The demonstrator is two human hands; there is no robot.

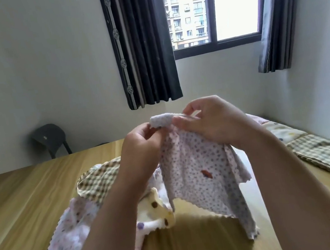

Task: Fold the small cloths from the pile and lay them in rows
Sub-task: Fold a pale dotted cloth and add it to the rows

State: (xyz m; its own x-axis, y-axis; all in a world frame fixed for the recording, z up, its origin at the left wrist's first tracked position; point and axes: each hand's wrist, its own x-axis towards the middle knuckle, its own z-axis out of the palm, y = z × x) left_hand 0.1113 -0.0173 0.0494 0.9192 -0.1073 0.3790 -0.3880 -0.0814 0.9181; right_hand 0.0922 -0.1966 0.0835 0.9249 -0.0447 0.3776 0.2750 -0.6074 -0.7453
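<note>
Two hands hold one dotted cloth (199,173) up off the wooden table (21,199), in the middle of the view. The left hand (138,141) has its fingers curled and pinches the cloth's upper edge on the left. The right hand (213,122) pinches the same edge just to the right with thumb and fingertips. Between them a short stretch of the fuzzy pale reverse side rolls over the top. The held edge runs left to right from hand to hand, and the rest of the cloth hangs straight down below the fingers. Its lowest corner reaches the tabletop near the person, though whether it truly touches is hard to tell. The hands are close together, so the cloth droops in loose folds and is not stretched flat. It probably needs the hands to slide apart along that top edge to the corners before any clean fold. The unfolded pile (97,177) lies under and left of the left forearm, with a checked piece, a pale flowered piece and a cream spotted one. The folded cloths (322,150) lie in a row at the far right, nearer the right hand, so the finished piece would likely travel that way.
</note>
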